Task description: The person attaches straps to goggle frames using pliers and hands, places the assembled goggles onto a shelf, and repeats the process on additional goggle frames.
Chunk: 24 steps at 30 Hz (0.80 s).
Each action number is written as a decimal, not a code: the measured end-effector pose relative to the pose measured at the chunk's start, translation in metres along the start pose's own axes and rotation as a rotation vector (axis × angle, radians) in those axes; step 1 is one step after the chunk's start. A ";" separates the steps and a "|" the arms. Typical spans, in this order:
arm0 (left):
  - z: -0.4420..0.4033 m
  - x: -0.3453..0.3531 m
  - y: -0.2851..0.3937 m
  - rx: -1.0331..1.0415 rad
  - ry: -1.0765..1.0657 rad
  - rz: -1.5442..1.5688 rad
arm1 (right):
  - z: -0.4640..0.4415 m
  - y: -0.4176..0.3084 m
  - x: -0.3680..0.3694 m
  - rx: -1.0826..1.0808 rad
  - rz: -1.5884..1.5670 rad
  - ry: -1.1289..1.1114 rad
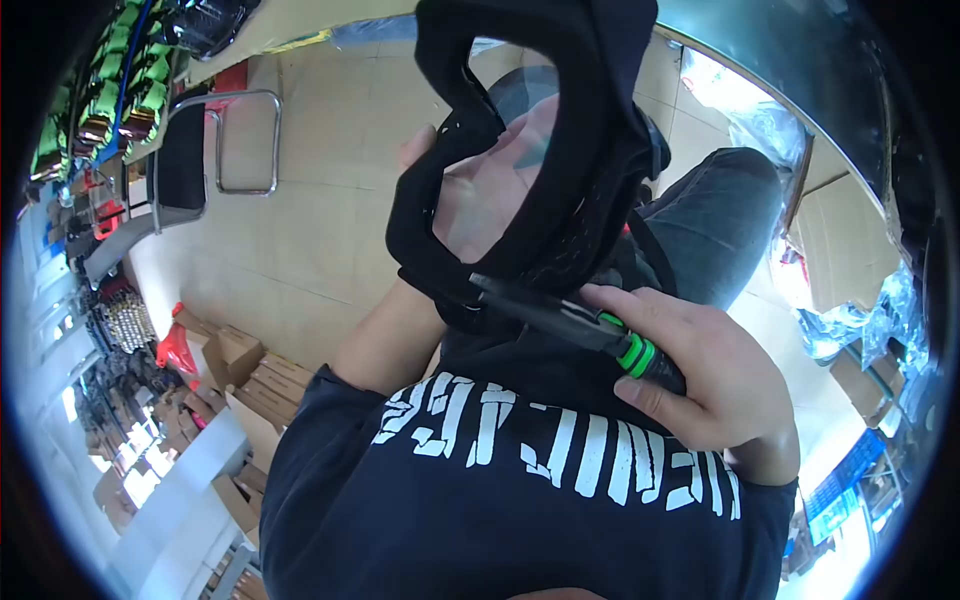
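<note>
A pair of black goggles [590, 130] with a foam-lined frame and a clear lens is raised in front of my chest, its inner side facing me. My left hand [480, 205] holds it from behind; the palm shows through the lens and the thumb stands out at the left. In my right hand [715, 365] is a slim black tool with green rings [560, 318], gripped by its handle. Its dark tip lies at the lower edge of the goggles' frame; whether it touches is unclear. A black strap [655, 255] hangs at the right side of the goggles.
A chair with a metal frame [278, 140] stands on the tiled floor at left. Cardboard boxes [265, 385] and a red bag [178, 345] sit lower left. Green-and-black items [110, 80] lie upper left. Plastic wrap [870, 315] and cardboard [850, 230] are at right, beside a dark surface [800, 50].
</note>
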<state>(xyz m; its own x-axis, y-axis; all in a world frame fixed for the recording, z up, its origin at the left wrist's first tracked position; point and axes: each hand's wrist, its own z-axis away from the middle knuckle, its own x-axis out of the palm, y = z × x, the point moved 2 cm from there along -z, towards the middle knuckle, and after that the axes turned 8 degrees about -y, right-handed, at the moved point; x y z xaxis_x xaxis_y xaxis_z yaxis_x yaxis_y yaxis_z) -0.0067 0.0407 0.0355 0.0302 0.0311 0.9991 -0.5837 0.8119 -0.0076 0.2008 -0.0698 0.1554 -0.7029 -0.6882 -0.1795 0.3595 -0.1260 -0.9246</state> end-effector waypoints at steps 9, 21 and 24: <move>-0.007 0.002 -0.005 -0.277 -0.247 0.087 | 0.006 0.003 -0.001 -0.013 0.016 -0.055; -0.013 0.029 -0.007 0.056 0.202 -0.111 | 0.013 0.012 -0.006 -0.030 0.012 -0.037; -0.012 0.012 0.002 -0.009 -0.014 -0.498 | 0.017 0.015 -0.012 0.057 0.005 0.045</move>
<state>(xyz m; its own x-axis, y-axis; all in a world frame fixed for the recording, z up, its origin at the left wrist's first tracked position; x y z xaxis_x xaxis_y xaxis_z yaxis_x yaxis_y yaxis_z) 0.0022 0.0501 0.0471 0.2924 -0.3692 0.8821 -0.4944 0.7313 0.4699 0.2254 -0.0753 0.1495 -0.7273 -0.6566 -0.1999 0.3966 -0.1643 -0.9032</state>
